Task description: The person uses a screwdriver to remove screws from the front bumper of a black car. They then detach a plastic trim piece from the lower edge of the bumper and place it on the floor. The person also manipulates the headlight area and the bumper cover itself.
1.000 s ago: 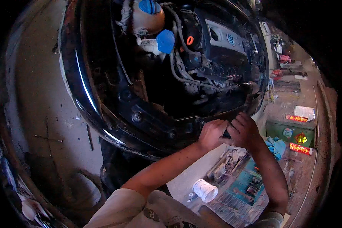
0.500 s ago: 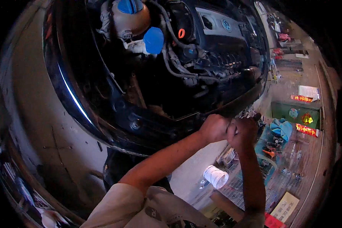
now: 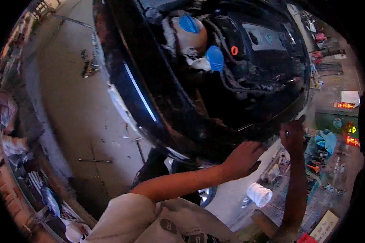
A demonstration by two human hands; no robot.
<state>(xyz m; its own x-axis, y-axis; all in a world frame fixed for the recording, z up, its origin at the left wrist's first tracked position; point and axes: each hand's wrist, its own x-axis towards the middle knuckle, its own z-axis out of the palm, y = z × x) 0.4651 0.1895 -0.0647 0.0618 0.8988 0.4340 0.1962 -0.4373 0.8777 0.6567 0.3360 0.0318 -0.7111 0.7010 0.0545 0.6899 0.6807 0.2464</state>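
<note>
Resting left hand (image 3: 241,158) flat, fingers spread, on near lower edge of black car front (image 3: 215,133). Right hand (image 3: 293,135) farther right, fist closed round small dark tool (image 3: 288,132), touching same edge.

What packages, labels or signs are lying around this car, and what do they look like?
Green box, right of the car front: rectangular, with red and yellow labels.
White flat package, above the green box: pale rectangle.
Pale card, floor at lower right: rectangular, cream with dark print.
White cup, floor below the left hand: lying on its side.
Round badge on the engine cover: small, bluish.
</note>
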